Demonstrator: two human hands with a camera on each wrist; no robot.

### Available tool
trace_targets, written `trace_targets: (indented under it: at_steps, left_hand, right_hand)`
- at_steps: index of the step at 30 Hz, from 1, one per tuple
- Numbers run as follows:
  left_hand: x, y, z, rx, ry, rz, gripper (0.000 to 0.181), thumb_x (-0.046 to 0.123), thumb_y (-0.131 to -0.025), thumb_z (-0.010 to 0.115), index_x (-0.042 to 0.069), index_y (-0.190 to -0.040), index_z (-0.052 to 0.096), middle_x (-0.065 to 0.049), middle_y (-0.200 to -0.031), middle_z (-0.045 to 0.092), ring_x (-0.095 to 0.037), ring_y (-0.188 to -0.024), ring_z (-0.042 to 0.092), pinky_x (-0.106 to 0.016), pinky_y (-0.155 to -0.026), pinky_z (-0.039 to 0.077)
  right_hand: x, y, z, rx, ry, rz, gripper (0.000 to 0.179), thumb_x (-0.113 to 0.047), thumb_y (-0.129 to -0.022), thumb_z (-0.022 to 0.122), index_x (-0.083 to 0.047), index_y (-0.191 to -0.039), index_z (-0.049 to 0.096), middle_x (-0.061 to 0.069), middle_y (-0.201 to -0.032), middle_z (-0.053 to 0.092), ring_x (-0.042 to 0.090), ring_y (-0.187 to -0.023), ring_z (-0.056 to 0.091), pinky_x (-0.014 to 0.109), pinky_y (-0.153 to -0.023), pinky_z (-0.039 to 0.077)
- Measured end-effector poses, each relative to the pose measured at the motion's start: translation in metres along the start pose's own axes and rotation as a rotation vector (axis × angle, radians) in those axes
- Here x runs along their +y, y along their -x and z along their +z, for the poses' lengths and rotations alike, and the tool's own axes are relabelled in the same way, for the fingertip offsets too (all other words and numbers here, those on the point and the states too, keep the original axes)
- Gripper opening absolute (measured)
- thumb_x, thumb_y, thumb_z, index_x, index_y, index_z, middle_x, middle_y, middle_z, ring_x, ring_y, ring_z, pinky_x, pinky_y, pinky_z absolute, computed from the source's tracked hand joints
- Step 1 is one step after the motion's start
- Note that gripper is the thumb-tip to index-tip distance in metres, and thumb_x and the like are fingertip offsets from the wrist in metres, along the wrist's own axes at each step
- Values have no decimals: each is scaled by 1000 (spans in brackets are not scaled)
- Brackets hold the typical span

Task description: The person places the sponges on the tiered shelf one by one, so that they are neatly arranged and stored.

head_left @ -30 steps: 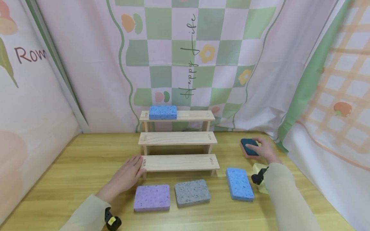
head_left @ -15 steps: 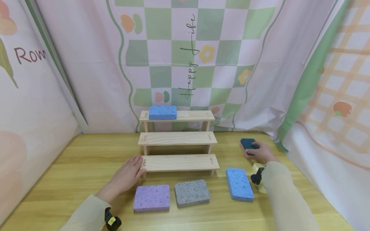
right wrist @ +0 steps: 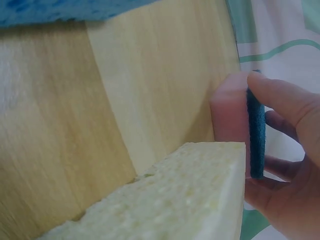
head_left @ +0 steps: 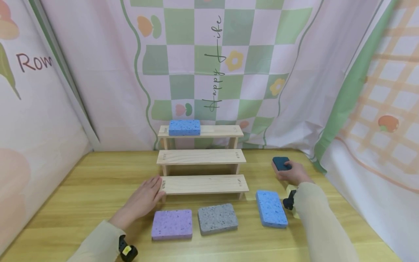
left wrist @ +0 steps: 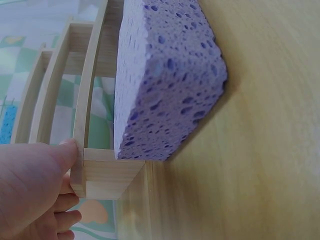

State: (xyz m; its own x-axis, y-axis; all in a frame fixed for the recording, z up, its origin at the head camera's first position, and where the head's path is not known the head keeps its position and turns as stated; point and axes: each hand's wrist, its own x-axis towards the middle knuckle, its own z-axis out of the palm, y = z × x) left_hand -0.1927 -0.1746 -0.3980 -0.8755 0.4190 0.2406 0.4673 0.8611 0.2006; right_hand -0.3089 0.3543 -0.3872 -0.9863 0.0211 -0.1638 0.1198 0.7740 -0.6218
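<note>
Pink-and-teal foam sponge block, pinched by the right hand at three o'clock from the pale wooden stepped rack the left hand grips, looks light, squashy, best side-held.

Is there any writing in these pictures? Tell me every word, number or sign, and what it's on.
"Happy Life", running sideways up the back curtain.
"Row", on the left curtain, perhaps cut off.
Dark marks on the wooden shelf: too small to tell if writing.
</note>
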Motion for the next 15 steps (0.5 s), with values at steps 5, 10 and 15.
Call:
trace_targets:
  at_steps: [5,10,15]
  left_hand:
    - [-1,0,0,-10,-1,-9,53,25,-98,46,-16,-131,37,-31,-137,34,-43,-126,32,-53,-104,24]
    - [0,0,-1,-15,2,-9,53,25,-98,45,-16,-132,36,-30,-137,34,-43,-126,32,-52,-105,24]
    - [1,0,-2,-11,10,-7,53,24,-98,46,-16,-131,36,-31,-137,33,-43,-126,32,-53,-105,23]
  right_hand:
    - [0,0,0,9,23,0,73,-26,-86,62,8,-139,25,42,-137,15,56,-121,24,61,-95,31]
    - [-1,1,1,28,42,-23,68,-22,-86,59,11,-137,28,43,-135,19,55,-119,28,60,-94,32]
    - [0,0,0,31,3,-21,65,-19,-87,57,11,-137,28,43,-136,17,53,-121,27,58,-95,33]
